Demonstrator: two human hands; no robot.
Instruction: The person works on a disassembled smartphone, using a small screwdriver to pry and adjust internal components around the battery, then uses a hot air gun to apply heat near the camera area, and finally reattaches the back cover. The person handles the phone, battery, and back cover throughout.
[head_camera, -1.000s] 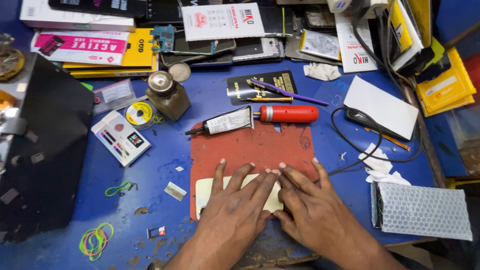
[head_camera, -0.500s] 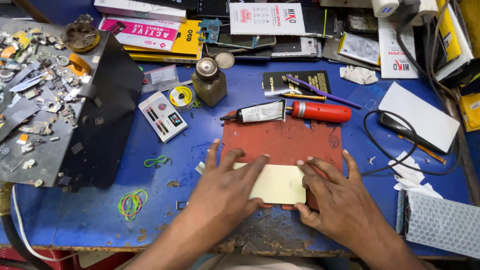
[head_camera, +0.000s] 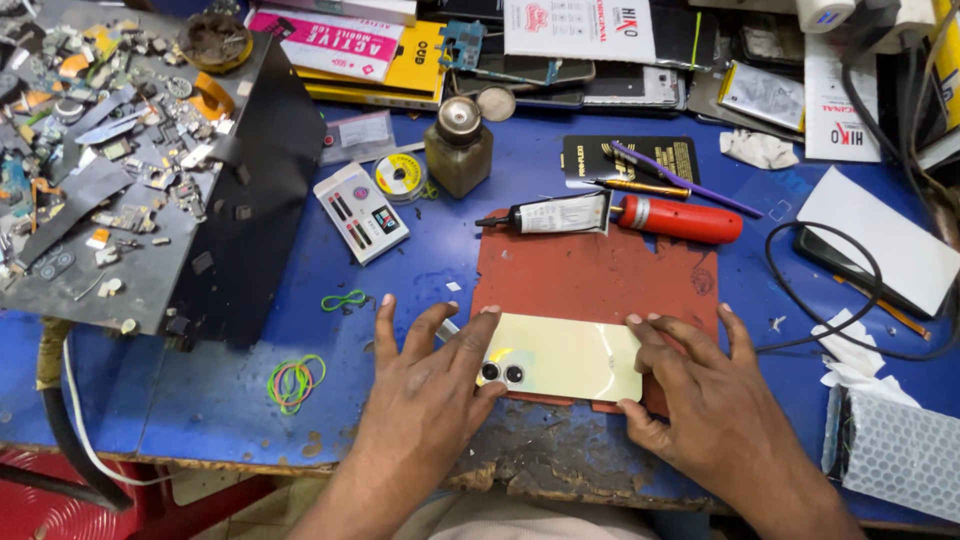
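A pale yellow phone (head_camera: 568, 356) lies back side up, its two camera lenses showing, on a red work mat (head_camera: 600, 280) near the front edge of a blue table (head_camera: 200, 390). My left hand (head_camera: 432, 388) rests flat on the phone's left end, fingers spread beside the lenses. My right hand (head_camera: 692, 392) presses the phone's right end, thumb under its front corner. Just behind the mat lie a glue tube (head_camera: 552, 214) and a red electric screwdriver (head_camera: 680, 220).
A black tray of small phone parts (head_camera: 110, 170) fills the left. A glass bottle (head_camera: 458, 148), a solder reel (head_camera: 402, 176), a white card of tools (head_camera: 360, 212) and rubber bands (head_camera: 294, 380) lie nearby. Boxes line the back. A black cable (head_camera: 860, 300) and bubble wrap (head_camera: 895, 450) sit right.
The view has shifted right and closer, bringing the parts tray into sight. My hands have slid apart to the phone's ends, uncovering its back and lenses.
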